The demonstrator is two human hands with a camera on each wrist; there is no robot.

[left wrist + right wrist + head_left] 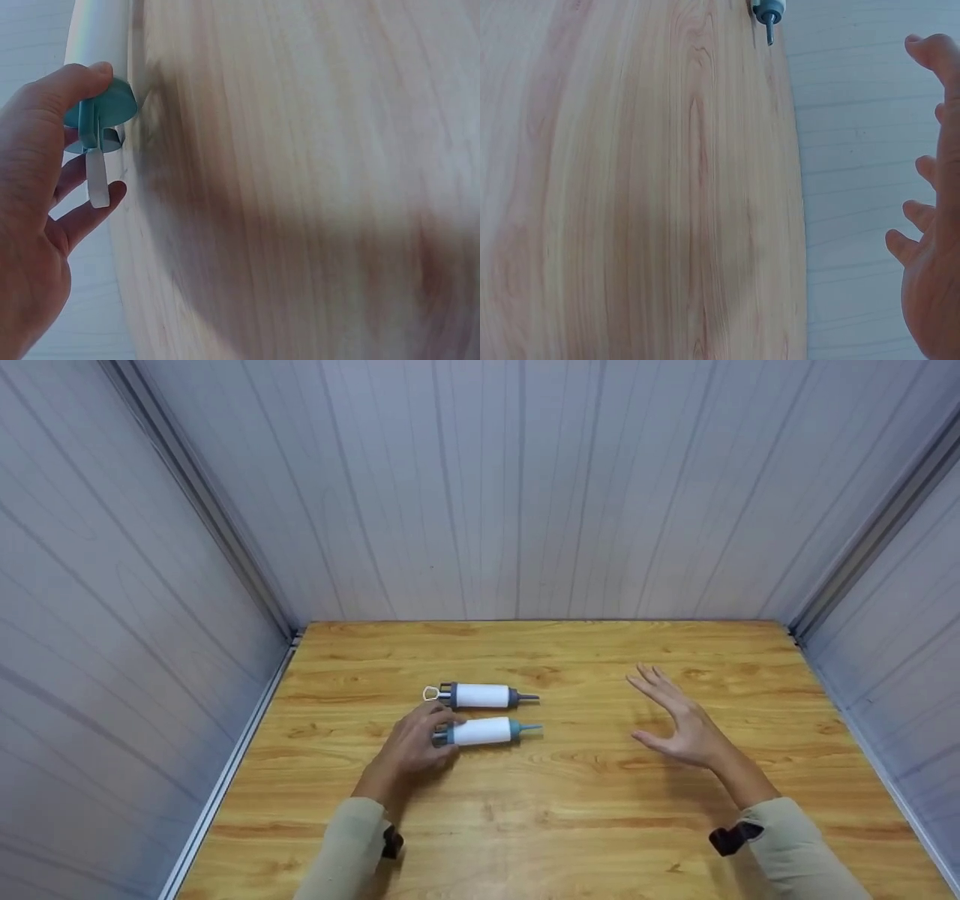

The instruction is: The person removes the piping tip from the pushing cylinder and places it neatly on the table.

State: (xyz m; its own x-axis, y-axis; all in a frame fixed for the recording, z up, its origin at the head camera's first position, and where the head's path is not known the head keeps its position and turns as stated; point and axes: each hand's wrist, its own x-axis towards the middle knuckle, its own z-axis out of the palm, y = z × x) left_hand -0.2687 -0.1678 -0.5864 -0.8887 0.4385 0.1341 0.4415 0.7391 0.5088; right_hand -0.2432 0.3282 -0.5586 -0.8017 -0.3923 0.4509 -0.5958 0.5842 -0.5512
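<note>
Two big syringes with white barrels and thin nozzles lie side by side on the wooden table, nozzles pointing right. The nearer, teal-ended syringe [484,730] has its plunger end in my left hand [415,739]. In the left wrist view, the thumb [86,79] lies on its teal collar [112,105], and other fingers curl behind the pale plunger handle [97,180]. Just beyond it is the dark grey-ended syringe [482,695], its ring handle close to my left fingers. Over the table's right part hovers my right hand [690,735], fingers spread and holding nothing.
The wooden table [525,825] is bounded by pale panel walls at the back [480,495], left [150,660] and right [900,660]. Dark wrist cameras sit at both sleeves. A nozzle end [769,15] shows at the top of the right wrist view.
</note>
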